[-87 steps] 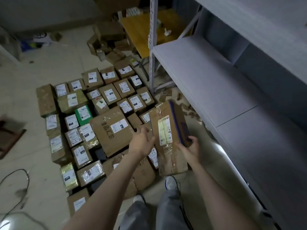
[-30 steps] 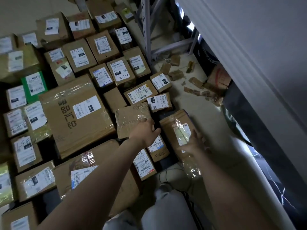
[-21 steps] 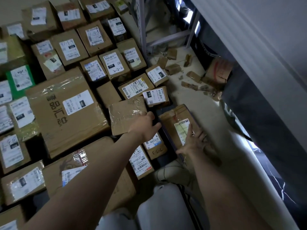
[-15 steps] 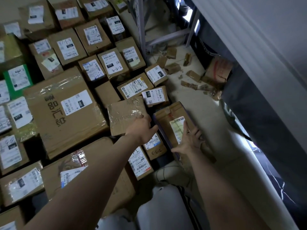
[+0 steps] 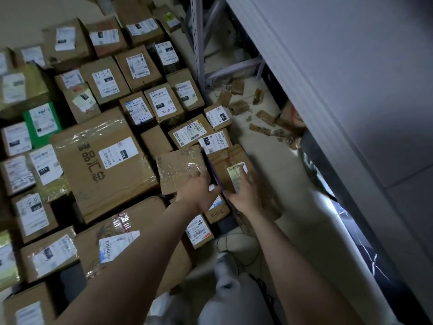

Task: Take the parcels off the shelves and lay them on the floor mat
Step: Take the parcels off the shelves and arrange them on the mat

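**Op:** Dim store room; pale floor (image 5: pixel 269 160) beside a grey shelf (image 5: pixel 351 90); parcels packed label-up over a dark mat (image 5: pixel 72 287) that shows only in the gaps.

**Obs:** Where is the one being placed?

**Op:** The labelled parcel (image 5: pixel 234 170) lies down at the right end of the rows, touching the flat taped parcel (image 5: pixel 180 170) on its left; my right hand (image 5: pixel 246 195) lies on top, fingers straight and spread, pressing rather than grasping.

**Obs:** And the left?

**Op:** My left hand (image 5: pixel 199 193) is at the taped parcel's near corner; I cannot tell whether the fingers hook the edge or only push.

**Obs:** How would you finish it well?

**Op:** I judge this a squaring-up; press flat, slide the two flush, label upward; check that the right edge sits on mat and not bare floor, which I cannot see from here; go gently, so the small boxes (image 5: pixel 213 141) just behind are not shoved out of line.
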